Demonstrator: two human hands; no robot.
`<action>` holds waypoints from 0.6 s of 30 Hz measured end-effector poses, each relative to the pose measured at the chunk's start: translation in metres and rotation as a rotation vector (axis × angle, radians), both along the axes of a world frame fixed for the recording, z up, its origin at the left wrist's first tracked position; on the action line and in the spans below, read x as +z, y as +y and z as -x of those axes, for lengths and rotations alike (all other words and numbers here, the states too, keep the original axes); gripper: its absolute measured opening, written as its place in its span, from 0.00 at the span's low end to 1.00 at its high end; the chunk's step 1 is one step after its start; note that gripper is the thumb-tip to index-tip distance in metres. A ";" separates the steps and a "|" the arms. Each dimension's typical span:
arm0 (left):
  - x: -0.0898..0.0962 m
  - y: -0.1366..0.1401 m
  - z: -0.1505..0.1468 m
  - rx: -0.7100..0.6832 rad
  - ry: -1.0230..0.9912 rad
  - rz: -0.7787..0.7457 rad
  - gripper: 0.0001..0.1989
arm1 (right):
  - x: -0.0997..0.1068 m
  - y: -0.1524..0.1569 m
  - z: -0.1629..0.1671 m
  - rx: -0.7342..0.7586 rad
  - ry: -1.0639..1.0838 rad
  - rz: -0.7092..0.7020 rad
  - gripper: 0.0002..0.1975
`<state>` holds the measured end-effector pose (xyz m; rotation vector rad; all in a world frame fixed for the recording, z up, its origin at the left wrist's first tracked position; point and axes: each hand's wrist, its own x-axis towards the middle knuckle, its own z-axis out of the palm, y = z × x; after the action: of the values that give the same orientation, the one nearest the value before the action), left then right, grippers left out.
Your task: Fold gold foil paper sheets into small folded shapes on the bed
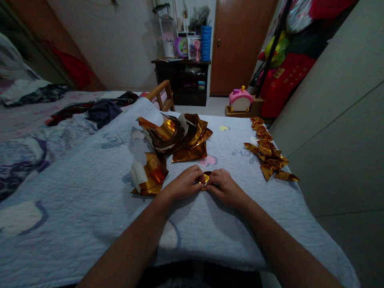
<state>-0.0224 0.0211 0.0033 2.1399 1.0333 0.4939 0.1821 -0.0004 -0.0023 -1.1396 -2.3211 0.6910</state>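
Observation:
Between my two hands is a small piece of gold foil paper (207, 178), partly covered by the fingers. My left hand (186, 182) pinches its left side, and my right hand (225, 185) grips the right side, fingertips nearly meeting. Beyond them lies a large curled stack of gold foil sheets (168, 134) with pale backs. A smaller curled pile of gold foil sheets (154, 172) sits left of my left hand. To the right, a row of folded gold foil pieces (271, 158) runs along the edge of the cloth.
A light blue quilted cloth (105, 224) covers the surface under my hands. Rumpled bedding and clothes (105, 112) lie at the left. A wooden chair (163, 96) stands past the far edge, with a pink toy case (241, 100) further right. A pale cabinet (339, 120) borders the right side.

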 end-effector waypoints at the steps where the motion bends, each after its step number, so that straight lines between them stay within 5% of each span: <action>1: -0.001 0.000 0.000 -0.003 0.007 -0.007 0.01 | -0.001 0.000 0.001 -0.023 -0.009 0.006 0.03; 18: -0.001 -0.001 -0.001 -0.013 0.036 -0.011 0.02 | -0.009 0.001 0.009 -0.154 -0.109 -0.003 0.06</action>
<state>-0.0215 0.0205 0.0021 2.1711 1.0378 0.4573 0.1735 0.0010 -0.0112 -1.3687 -2.2910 0.5820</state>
